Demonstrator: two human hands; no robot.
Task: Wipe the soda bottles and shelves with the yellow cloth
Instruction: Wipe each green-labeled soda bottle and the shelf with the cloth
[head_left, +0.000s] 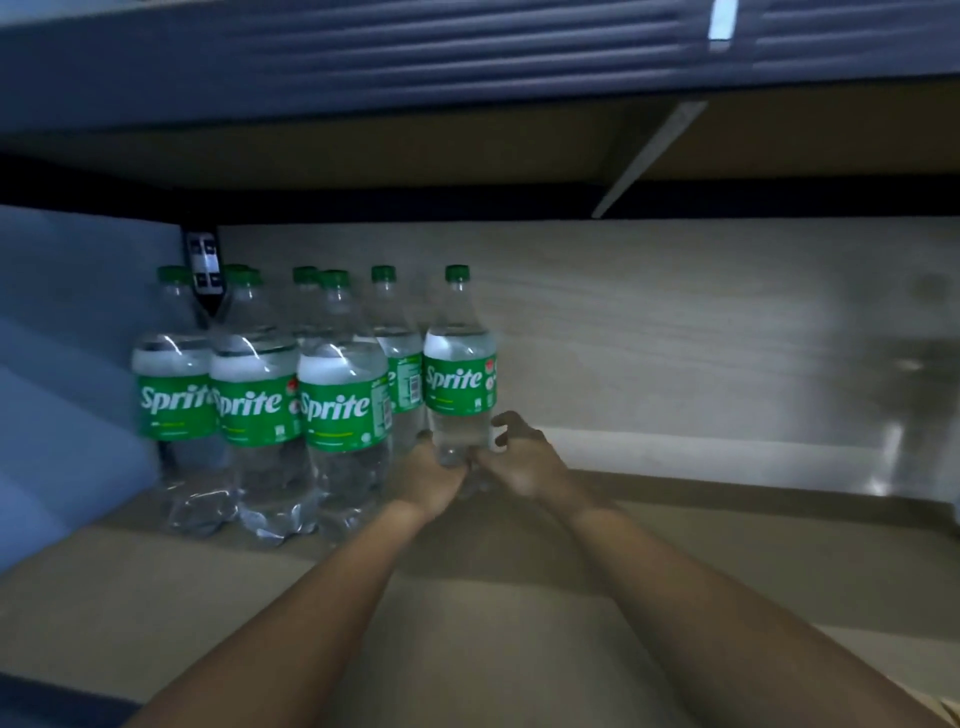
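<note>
Dim pale wooden shelf (675, 519), pale back panel, another shelf overhead. My left hand (434, 475) and right hand (524, 462) grip the rightmost Sprite bottle (460, 384) low, beside the upright cluster at left. Bottle base hidden; picture blurred.

2 bare forearms, no sleeves in view, no watch/rings/gloves seen. Left hand (434, 475) & right hand (522, 460) both bare; fingers slim, nails short as far as blur allows.
</note>
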